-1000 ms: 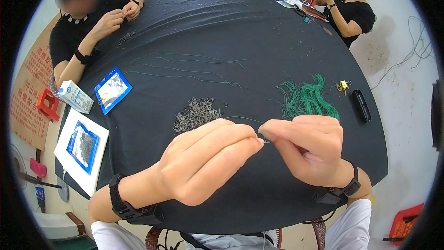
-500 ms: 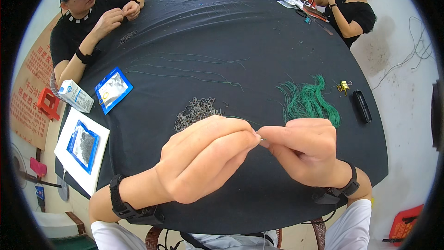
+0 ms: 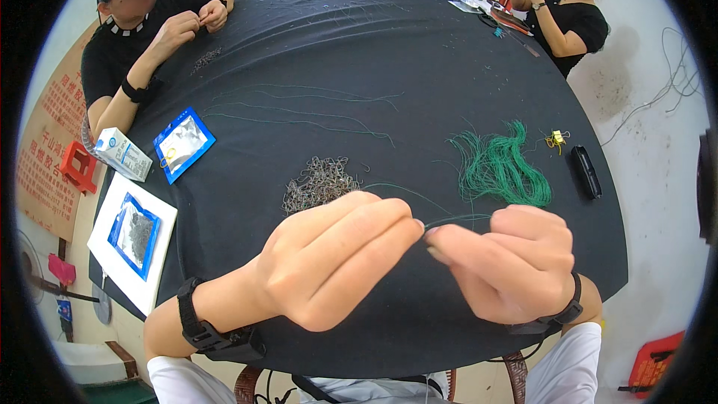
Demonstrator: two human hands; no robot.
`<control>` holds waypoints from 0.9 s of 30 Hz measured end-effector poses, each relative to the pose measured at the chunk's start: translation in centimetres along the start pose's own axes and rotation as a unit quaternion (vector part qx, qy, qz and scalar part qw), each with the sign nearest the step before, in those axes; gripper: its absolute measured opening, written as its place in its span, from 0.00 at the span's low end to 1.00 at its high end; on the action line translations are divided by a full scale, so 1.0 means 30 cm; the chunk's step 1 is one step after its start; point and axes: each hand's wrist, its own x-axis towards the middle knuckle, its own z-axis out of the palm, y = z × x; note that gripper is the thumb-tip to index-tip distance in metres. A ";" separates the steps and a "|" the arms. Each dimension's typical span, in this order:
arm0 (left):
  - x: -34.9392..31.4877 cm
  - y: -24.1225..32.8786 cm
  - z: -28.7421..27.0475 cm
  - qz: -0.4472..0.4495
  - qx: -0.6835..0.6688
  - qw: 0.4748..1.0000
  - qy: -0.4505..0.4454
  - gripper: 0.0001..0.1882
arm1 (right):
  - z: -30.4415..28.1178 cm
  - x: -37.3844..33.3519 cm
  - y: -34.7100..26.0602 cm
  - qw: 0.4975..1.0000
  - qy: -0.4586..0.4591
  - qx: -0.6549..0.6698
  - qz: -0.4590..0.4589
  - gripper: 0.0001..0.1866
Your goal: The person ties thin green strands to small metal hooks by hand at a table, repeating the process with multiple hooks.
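My left hand (image 3: 340, 258) is closed in a pinch, its thumb hidden behind the fingers. A thin green line (image 3: 460, 218) stretches from its fingertips to my right hand (image 3: 512, 258), which is also closed, with thumb and forefinger pressed together. The two sets of fingertips are close but apart. Anything small inside either pinch is hidden. Another stretch of green line arcs above the gap from behind my left hand. Just beyond that hand lies a tangled pile of small metal fish hooks (image 3: 318, 182). A loose bundle of green line (image 3: 505, 168) rests beyond my right hand.
Several loose green strands lie across the black-covered table (image 3: 419, 314). At left are a blue-edged packet (image 3: 184, 145), a carton (image 3: 123, 155), and a white board (image 3: 158, 247) bearing a hook packet. A yellow clip (image 3: 556, 140) and black case (image 3: 585, 172) sit right. Other people work around the table.
My right hand has moved slightly right and down, parting from my left fingertips. Green line now shows between the hands; the small metal tip seen there before is out of sight.
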 end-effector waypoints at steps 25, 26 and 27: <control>0.001 -0.004 -0.009 0.010 0.000 1.000 0.009 0.13 | 0.030 -0.005 -0.004 0.998 -0.026 0.046 0.021 0.13; -0.002 -0.006 -0.008 0.012 -0.001 1.000 0.005 0.13 | 0.024 -0.002 -0.008 1.000 -0.014 0.011 -0.007 0.15; 0.002 -0.002 -0.004 0.012 -0.001 1.000 0.003 0.13 | 0.009 -0.003 -0.004 1.000 -0.013 0.012 -0.007 0.15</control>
